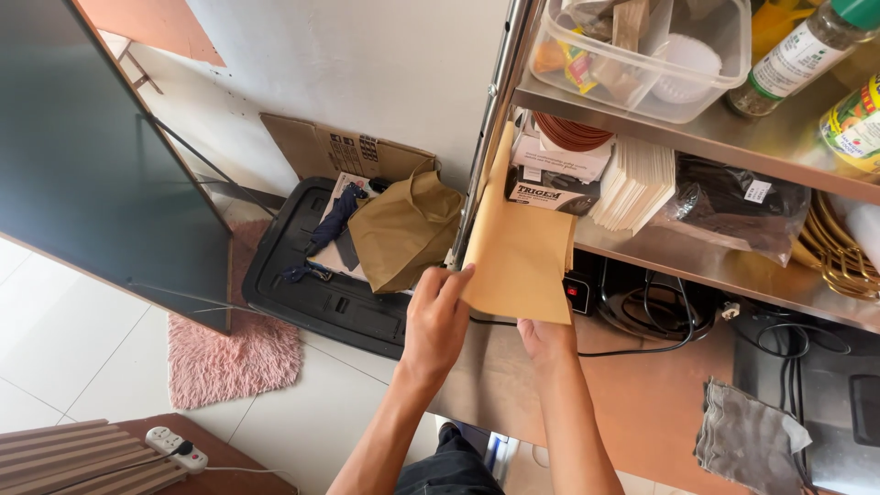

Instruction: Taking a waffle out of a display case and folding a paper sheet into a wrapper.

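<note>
Both hands held a tan paper bag [519, 252] at the steel shelf's [697, 261] left edge: left hand [438, 316] pinched its corner, right hand [547, 337] gripped beneath. A brown table [642, 403] stood below; white floor tiles [82, 339] carried a pink rug [229, 362].

White tiled floor [82, 339], pink shaggy rug [229, 362], plain white wall [367, 64] — stainless steel shelving rack [733, 137] on the right, large dark panel [92, 156] leaning left, daylight.
</note>
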